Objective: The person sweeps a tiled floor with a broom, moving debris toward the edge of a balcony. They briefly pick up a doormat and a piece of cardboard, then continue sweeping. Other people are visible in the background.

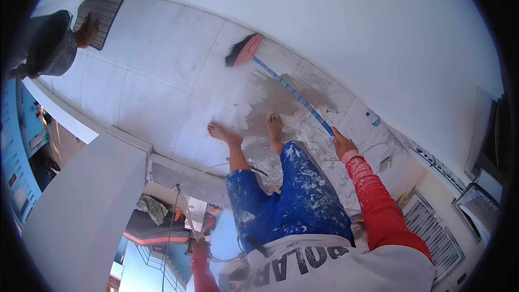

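Note:
My right hand point(341, 144) is closed round the upper end of a broom's blue striped handle. The broom point(244, 50) has a pink head with dark bristles, lying on the pale floor near the foot of the white wall. Down at the lower left, my left hand point(199, 245) looks closed beside thin rods or cords; what is in it, if anything, is too small to tell. A dark boot-like shape point(154, 231) with a red edge shows next to that hand. Between my bare feet and the broom, a wet grey patch point(286, 97) spreads over the floor.
Another person at the upper left is with a dark bucket point(58, 46) by a striped mat point(102, 19). A low white parapet point(92, 184) runs along the left. A cable point(216, 166) lies near my legs. White splatter and a small blue-and-white item point(373, 119) lie right.

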